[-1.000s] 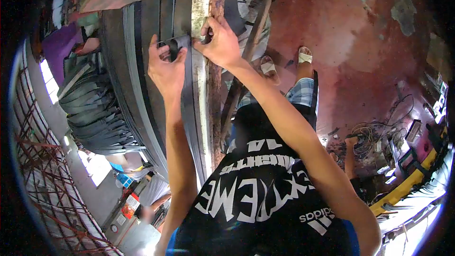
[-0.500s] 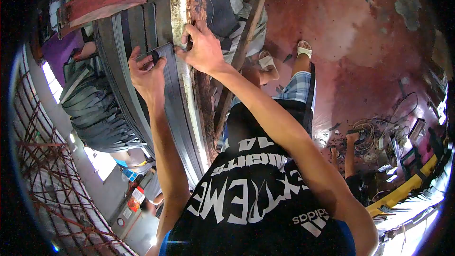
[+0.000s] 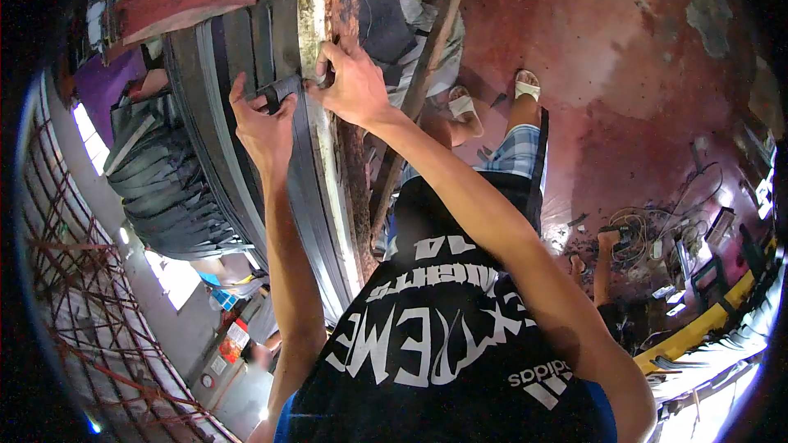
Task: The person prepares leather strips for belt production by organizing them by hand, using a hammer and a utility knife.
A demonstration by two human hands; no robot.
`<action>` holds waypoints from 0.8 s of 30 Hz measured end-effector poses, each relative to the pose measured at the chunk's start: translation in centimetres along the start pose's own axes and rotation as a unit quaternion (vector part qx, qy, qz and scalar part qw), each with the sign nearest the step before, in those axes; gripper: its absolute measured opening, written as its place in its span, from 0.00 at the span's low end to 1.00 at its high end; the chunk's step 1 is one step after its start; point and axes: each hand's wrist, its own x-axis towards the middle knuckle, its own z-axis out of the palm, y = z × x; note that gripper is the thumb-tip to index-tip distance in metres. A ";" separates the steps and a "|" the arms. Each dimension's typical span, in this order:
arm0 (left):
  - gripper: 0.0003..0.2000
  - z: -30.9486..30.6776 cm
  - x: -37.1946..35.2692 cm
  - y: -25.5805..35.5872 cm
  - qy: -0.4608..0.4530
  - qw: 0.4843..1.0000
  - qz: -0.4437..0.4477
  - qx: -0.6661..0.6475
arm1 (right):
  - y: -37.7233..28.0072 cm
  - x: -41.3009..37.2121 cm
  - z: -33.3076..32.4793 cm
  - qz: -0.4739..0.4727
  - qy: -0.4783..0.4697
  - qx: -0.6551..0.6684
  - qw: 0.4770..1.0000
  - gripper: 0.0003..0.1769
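Observation:
Long black flat strips (image 3: pixel 316 197) lie side by side along the bench, with their layered ends near my hands. My left hand (image 3: pixel 264 127) is curled, thumb and fingers about a folded dark end of a black strip (image 3: pixel 284 92). Just to its right, my right hand (image 3: pixel 351 89) is closed in a pinch over the edge of a worn, whitish wooden beam (image 3: pixel 313 0). Its fingertips meet beside the same strip end, and what lies between them is too small to make out.
A red-painted beam (image 3: pixel 197 0) crosses the far end of the bench. Bundled black strips (image 3: pixel 168 180) hang at the left, near a person in purple (image 3: pixel 107 90). A slanted wooden leg (image 3: pixel 427 66) stands at right. Cables and scraps litter the red floor (image 3: pixel 574 57).
My left hand has shifted slightly right, and the strip end in it now looks bent over. My right hand stays nearly in place at the beam edge.

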 end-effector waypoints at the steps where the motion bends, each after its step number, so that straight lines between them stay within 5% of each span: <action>1: 0.39 0.0 0.2 -0.1 -0.001 1.000 0.001 -0.001 | 0.0 0.0 0.0 0.000 0.001 0.001 1.000 0.18; 16: 0.46 -0.3 1.2 -0.6 -0.016 1.000 0.003 -0.007 | 0.0 -0.2 0.6 -0.002 0.034 -0.008 0.999 0.18; 18: 0.47 0.4 1.5 -1.9 0.011 0.996 0.073 0.045 | 0.0 -0.2 0.7 -0.003 0.033 -0.015 0.999 0.18; 24: 0.49 0.0 1.1 -0.3 -0.013 0.999 0.026 0.034 | -0.3 0.0 0.3 0.000 0.018 -0.044 0.999 0.18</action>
